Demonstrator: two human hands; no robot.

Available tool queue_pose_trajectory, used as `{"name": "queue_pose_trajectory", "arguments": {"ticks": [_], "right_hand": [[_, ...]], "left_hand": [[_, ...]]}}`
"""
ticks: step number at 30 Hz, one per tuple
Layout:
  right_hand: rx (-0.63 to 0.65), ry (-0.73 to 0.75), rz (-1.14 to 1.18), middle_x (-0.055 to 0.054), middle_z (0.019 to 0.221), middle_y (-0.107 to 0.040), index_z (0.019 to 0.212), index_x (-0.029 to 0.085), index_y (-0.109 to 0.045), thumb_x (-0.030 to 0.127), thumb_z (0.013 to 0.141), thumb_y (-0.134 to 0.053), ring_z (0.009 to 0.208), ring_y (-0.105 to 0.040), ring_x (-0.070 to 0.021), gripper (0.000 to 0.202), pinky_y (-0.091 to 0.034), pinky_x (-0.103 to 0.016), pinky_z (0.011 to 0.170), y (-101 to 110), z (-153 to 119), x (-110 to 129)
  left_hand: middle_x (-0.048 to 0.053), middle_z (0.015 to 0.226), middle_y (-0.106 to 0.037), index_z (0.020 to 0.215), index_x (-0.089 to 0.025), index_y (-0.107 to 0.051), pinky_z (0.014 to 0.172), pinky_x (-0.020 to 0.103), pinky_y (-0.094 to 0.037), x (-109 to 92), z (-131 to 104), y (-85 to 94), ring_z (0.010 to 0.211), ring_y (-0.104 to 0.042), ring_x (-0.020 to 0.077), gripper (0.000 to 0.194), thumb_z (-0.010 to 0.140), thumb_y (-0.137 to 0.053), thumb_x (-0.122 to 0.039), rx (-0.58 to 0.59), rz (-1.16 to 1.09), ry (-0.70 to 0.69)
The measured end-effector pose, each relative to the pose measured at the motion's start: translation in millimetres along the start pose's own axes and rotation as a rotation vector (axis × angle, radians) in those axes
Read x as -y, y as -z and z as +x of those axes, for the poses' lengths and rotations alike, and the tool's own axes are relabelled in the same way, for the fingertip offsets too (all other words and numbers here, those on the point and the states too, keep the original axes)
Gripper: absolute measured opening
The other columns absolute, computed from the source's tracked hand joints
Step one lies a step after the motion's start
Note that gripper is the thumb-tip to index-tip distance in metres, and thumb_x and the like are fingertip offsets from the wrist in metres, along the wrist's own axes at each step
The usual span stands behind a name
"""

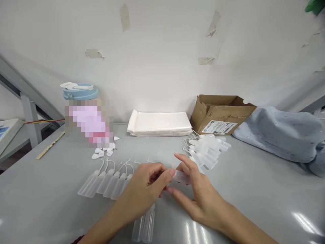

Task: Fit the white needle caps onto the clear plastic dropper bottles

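Facing a white wall (pixel 162 67) patched with beige tape (pixel 125 17), across a smooth grey tabletop (pixel 259 193). In the head view, holding a small translucent plastic bottle (pixel 182 177) over the table's middle: pinching its left end with the nearly closed left hand (pixel 154 181), curling the half-open right hand (pixel 199 189) around its body. Seeing a row of similar bottles (pixel 108 184) at left, 2 nearer bottles (pixel 144 227) below the left forearm, and a bottle heap (pixel 207 152) before an open brown cardboard box (pixel 223 117), near stacked flat white packets (pixel 162 122).
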State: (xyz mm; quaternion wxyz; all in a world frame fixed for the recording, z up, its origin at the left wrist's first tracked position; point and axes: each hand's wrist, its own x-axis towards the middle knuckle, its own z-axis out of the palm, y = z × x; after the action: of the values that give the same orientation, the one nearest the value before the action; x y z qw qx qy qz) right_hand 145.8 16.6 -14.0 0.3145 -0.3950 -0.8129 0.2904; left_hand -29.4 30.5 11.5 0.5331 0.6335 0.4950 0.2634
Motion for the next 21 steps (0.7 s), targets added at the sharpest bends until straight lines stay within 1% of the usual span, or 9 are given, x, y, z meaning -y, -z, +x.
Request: {"name": "queue_pose_trajectory", "arguments": {"ticks": [2, 5, 9, 11, 12, 14, 17, 19, 21], "right_hand": [[-0.002, 0.014, -0.042, -0.004, 0.087, -0.057, 0.140, 0.022, -0.006, 0.022, 0.086, -0.053, 0.070, -0.057, -0.0174, 0.071, -0.048, -0.030, 0.062, -2.9, 0.2, -0.4], [0.098, -0.121, -0.030, 0.000, 0.076, -0.056, 0.135, 0.018, -0.011, 0.025, 0.083, -0.059, 0.055, -0.051, -0.0139, 0.071, -0.041, -0.025, 0.052, -3.5, 2.4, 0.4], [0.192, -0.321, 0.243, 0.008, 0.061, -0.050, 0.120, 0.020, -0.027, 0.019, 0.082, -0.057, 0.049, -0.042, -0.0092, 0.049, -0.035, -0.019, 0.048, 5.0, 5.9, 4.8], [0.254, -0.358, 0.338, 0.010, 0.059, -0.046, 0.111, 0.023, -0.033, 0.021, 0.083, -0.056, 0.048, -0.039, -0.0084, 0.036, -0.031, -0.017, 0.045, 9.8, 6.5, 6.7], [0.275, -0.352, 0.319, 0.009, 0.060, -0.048, 0.109, 0.023, -0.035, 0.022, 0.084, -0.055, 0.048, -0.040, -0.0085, 0.032, -0.031, -0.017, 0.044, 11.2, 6.5, 7.3], [0.253, -0.288, 0.143, 0.005, 0.067, -0.055, 0.109, 0.023, -0.037, 0.022, 0.086, -0.052, 0.052, -0.047, -0.0105, 0.028, -0.036, -0.019, 0.048, 10.9, 6.0, 7.1], [0.084, -0.070, -0.278, -0.006, 0.083, -0.066, 0.111, 0.018, -0.040, 0.016, 0.086, -0.045, 0.065, -0.060, -0.0178, 0.025, -0.041, -0.025, 0.053, 2.9, 4.5, 4.2], [-0.029, 0.100, -0.518, -0.008, 0.076, -0.066, 0.102, 0.015, -0.045, 0.009, 0.084, -0.038, 0.061, -0.060, -0.0199, 0.020, -0.036, -0.025, 0.046, -4.3, 3.5, 1.9], [-0.106, 0.212, -0.664, -0.005, 0.061, -0.062, 0.092, 0.015, -0.048, 0.004, 0.081, -0.032, 0.047, -0.055, -0.0181, 0.021, -0.029, -0.026, 0.040, -9.7, 3.1, 0.1]], "left_hand": [[-0.005, 0.046, -0.041, 0.061, -0.017, -0.053, 0.044, 0.020, -0.032, 0.4, 0.6, 0.4, 0.043, -0.039, 0.0093, 0.041, 0.086, -0.044, -0.049, 0.000, -0.004, 0.018], [-0.004, 0.049, -0.043, 0.057, -0.018, -0.048, 0.046, 0.021, -0.031, 1.4, 0.3, -0.7, 0.046, -0.041, 0.0100, 0.042, 0.088, -0.043, -0.046, 0.004, 0.104, -0.031], [-0.002, 0.060, -0.054, 0.065, -0.019, -0.054, 0.053, 0.021, -0.034, 4.0, -4.4, -0.8, 0.060, -0.049, 0.0130, 0.033, 0.090, -0.044, -0.039, 0.062, 0.337, -0.190], [-0.002, 0.066, -0.057, 0.072, -0.021, -0.057, 0.059, 0.021, -0.036, 5.9, -7.1, 0.8, 0.064, -0.051, 0.0135, 0.027, 0.090, -0.045, -0.037, 0.106, 0.419, -0.257], [-0.002, 0.067, -0.057, 0.074, -0.021, -0.057, 0.062, 0.022, -0.037, 6.7, -7.9, 2.0, 0.065, -0.051, 0.0134, 0.026, 0.091, -0.044, -0.036, 0.119, 0.443, -0.278], [-0.002, 0.068, -0.057, 0.075, -0.021, -0.056, 0.063, 0.022, -0.038, 7.2, -7.8, 4.4, 0.064, -0.050, 0.0133, 0.026, 0.091, -0.042, -0.036, 0.108, 0.460, -0.284], [-0.002, 0.063, -0.053, 0.070, -0.020, -0.053, 0.055, 0.022, -0.035, 5.7, -4.6, 7.0, 0.060, -0.049, 0.0136, 0.033, 0.092, -0.039, -0.040, 0.040, 0.405, -0.212], [-0.003, 0.055, -0.048, 0.060, -0.019, -0.047, 0.050, 0.022, -0.033, 4.8, -2.3, 7.1, 0.054, -0.046, 0.0126, 0.041, 0.092, -0.035, -0.043, 0.015, 0.345, -0.154], [-0.004, 0.048, -0.044, 0.053, -0.019, -0.040, 0.048, 0.022, -0.032, 5.0, -1.1, 6.1, 0.047, -0.042, 0.0110, 0.048, 0.092, -0.034, -0.046, 0.038, 0.295, -0.116]]}}
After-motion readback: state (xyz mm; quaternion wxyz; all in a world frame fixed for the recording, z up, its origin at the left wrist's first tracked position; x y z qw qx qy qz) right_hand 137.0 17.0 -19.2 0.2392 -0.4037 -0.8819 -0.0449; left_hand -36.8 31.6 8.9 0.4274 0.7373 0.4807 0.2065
